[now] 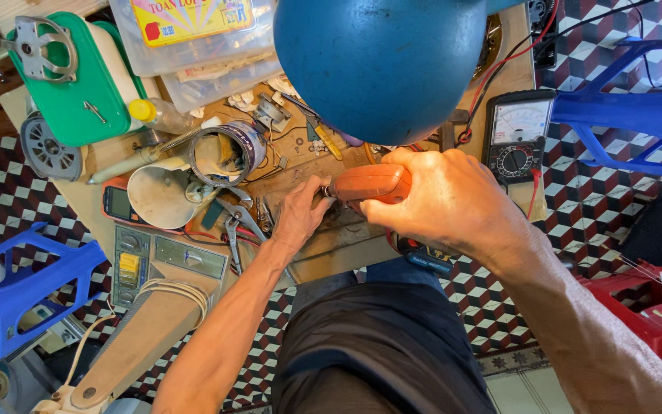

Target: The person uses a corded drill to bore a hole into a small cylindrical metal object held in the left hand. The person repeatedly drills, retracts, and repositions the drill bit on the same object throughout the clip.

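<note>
My right hand (446, 201) grips the orange handle of a screwdriver (369, 182), held level and pointing left over the small wooden workbench (331, 257). My left hand (298, 216) rests on the bench right at the tool's tip, fingers pinched around a small part that I cannot make out. A blue lamp shade (381, 65) hangs just above both hands and hides the bench behind it.
An analog multimeter (516, 134) lies right of my hands, with red leads. Pliers (233, 228), an open tin can (227, 152), a white funnel (161, 195), a green box (78, 80) and plastic containers (193, 38) crowd the left and back. Blue stools (17, 287) flank the bench.
</note>
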